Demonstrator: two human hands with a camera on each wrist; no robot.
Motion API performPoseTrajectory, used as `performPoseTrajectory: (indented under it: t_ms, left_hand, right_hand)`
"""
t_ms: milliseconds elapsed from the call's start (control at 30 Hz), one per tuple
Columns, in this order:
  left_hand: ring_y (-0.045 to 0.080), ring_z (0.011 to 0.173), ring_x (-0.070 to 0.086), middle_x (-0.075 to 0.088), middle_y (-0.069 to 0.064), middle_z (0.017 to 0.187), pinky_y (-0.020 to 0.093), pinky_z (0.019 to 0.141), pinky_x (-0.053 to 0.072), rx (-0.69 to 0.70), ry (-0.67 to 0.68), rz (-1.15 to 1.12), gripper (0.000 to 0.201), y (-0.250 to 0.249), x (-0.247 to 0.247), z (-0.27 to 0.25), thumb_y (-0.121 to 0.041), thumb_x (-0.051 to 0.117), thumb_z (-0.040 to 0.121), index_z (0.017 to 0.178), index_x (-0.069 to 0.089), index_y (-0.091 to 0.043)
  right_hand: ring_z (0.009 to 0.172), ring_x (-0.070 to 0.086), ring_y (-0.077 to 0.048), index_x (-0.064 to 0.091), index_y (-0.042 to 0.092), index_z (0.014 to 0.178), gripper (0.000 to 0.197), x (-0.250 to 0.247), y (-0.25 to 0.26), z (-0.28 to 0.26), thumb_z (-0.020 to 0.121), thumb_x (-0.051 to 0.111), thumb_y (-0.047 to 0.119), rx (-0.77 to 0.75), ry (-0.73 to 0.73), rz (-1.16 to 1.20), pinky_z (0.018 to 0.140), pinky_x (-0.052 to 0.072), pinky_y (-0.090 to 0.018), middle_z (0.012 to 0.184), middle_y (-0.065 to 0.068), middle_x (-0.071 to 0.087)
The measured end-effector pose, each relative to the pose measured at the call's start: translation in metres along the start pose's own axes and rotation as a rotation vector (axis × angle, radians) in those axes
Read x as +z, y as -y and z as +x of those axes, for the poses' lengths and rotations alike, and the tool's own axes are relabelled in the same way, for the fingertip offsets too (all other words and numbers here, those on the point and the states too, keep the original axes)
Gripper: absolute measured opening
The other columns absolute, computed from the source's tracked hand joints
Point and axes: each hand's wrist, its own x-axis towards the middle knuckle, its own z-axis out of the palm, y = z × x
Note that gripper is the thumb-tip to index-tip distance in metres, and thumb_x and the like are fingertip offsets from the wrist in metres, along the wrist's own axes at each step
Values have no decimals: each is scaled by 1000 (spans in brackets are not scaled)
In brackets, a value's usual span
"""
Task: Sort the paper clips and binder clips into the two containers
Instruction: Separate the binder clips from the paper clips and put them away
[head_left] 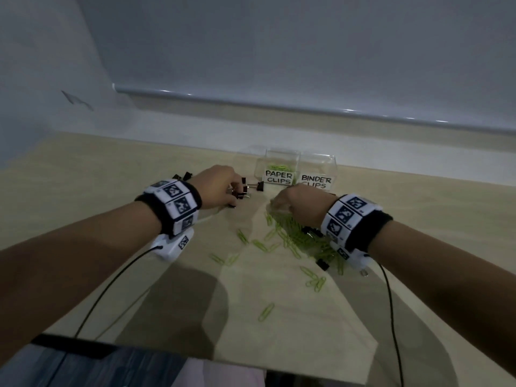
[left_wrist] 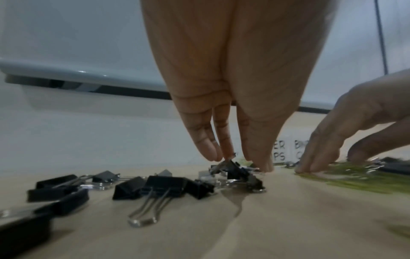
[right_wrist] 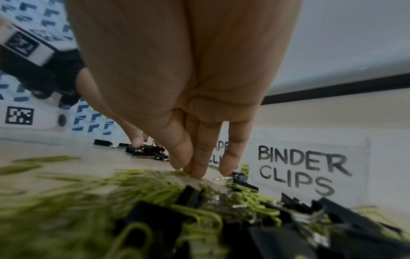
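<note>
While both kinds of clips still lie mixed and loose on the bench [head_left: 111,169], the step in hand seems to be the gathering: each of the two hands collects one kind before it goes to a container.

The black binder clips [left_wrist: 163,183] lie mostly in a small group at about 10 o'clock from the middle of the bench, directly under the left hand [head_left: 216,188]. In the left wrist view its fingertips [left_wrist: 208,149] and thumb come together around one binder clip at the far end of the group, so I judge that it pinches this clip, though the grip is small and a little blurred.

The green paper clips [head_left: 296,238] lie in a dense heap at about 2 o'clock, with single ones scattered toward 6 o'clock. A few binder clips are mixed into this heap. The right hand [head_left: 296,203] is over its far edge, with straight fingers [right_wrist: 199,157] pressing down on the paper clips; it holds nothing that I can see.

At 12 o'clock stand two clear containers touching side by side: the one marked PAPER CLIPS [head_left: 279,170], which already has some green clips inside, and the one marked BINDER CLIPS [head_left: 317,174] to its right, which looks empty.

For the next move, the left hand probably needs to lift its clip and cross over to the farther container. The right hand should close on paper clips only, because black clips are tangled among them.
</note>
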Motion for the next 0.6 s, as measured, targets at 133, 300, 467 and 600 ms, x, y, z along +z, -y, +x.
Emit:
performPoseTrajectory:
  t_ms: [133, 300, 467, 600]
  left_hand:
    - [4, 86, 48, 44, -18, 97, 17, 67, 36, 64, 166, -107, 51, -1, 2, -51, -40, 85, 62, 107, 62, -33]
    - [6, 88, 48, 35, -23, 97, 20, 74, 44, 34, 266, -130, 73, -7, 19, -80, -39, 87, 60, 122, 50, -32]
    - [11, 94, 48, 42, -5, 118, 21, 75, 38, -15, 221, -44, 88, -24, 25, -67, -45, 82, 66, 139, 39, -19]
    - [15, 99, 48, 38, 2, 130, 19, 76, 39, 13, 175, 11, 92, -31, 24, -62, -47, 81, 66, 141, 35, -18]
  right_hand:
    - [114, 58, -25, 63, 20, 123, 46, -1, -6, -18, 86, 48, -2, -22, 0, 40, 97, 48, -37, 127, -4, 62]
    - [119, 50, -24, 49, 18, 135, 72, -8, -8, -20, 72, 79, 34, 32, 83, -13, 99, 44, -36, 130, -4, 52]
    - [115, 48, -25, 43, 17, 137, 89, -3, -6, -10, 62, 84, 43, 36, 181, -86, 95, 45, -36, 126, -6, 47]
    - [102, 48, -22, 49, 16, 133, 81, -2, -6, -5, 64, 82, 42, 28, 190, -94, 81, 42, -28, 118, -6, 48]
